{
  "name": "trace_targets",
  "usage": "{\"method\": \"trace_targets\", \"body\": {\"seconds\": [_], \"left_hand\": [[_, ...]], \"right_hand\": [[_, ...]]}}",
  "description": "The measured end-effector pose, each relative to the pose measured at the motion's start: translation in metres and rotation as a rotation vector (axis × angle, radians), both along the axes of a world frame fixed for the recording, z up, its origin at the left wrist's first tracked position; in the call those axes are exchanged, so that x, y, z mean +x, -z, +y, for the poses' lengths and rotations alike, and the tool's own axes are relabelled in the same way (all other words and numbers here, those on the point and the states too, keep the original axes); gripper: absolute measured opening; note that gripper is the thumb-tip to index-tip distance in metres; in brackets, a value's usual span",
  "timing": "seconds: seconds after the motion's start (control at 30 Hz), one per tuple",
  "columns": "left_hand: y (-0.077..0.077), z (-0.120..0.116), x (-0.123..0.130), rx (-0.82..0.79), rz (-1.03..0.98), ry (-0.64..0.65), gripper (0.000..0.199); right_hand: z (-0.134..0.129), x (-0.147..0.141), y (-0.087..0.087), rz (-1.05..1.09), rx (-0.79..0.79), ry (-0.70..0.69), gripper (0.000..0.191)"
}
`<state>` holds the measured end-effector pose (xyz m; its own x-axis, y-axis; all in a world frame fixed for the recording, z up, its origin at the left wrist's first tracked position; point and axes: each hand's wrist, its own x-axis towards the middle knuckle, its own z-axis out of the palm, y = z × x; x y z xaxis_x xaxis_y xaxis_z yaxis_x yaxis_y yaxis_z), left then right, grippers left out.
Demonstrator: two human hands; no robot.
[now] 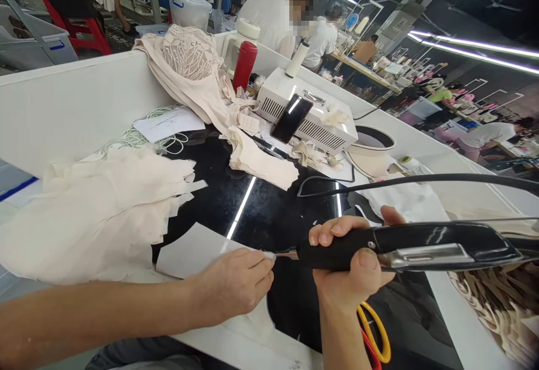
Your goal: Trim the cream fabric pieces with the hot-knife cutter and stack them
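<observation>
- Black handheld tool (416, 236), slim, held roughly level above the near right part of the black tabletop (290, 221); its metal tip points left.
- Right hand (347, 286) wrapped around the tool's grip, thumb on the near side.
- Left hand (240, 280) closed, fingertips at the metal tip; cannot tell what they pinch.
- White sheet (189, 246) partly behind left hand; cream fabric pile (88, 213) farther left.
- Yellow handle loop (385, 339) beside right wrist.
- Smartphone (291, 118) leaning against white vented box (330, 131).
</observation>
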<state>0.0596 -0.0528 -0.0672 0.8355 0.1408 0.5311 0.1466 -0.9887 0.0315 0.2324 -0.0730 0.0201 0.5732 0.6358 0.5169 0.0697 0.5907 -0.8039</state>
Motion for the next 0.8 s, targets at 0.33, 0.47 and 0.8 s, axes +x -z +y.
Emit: {"method": "trace_targets", "body": {"seconds": [0.33,0.47,0.8], "left_hand": [[-0.001,-0.0002,-0.0003,-0.02,0.015,0.006,0.016],[0.0001,-0.0012,-0.0018,-0.033,0.069,-0.003,0.018],[0.0006,-0.0031,-0.0071,-0.051,0.095,-0.003,0.018]], "right_hand": [[-0.002,-0.0006,0.0061,-0.023,0.003,-0.019,0.052],[-0.0013,-0.0004,0.007,-0.045,0.009,-0.01,0.05],[0.0005,-0.0007,0.006,-0.032,-0.012,0.011,0.052]]}}
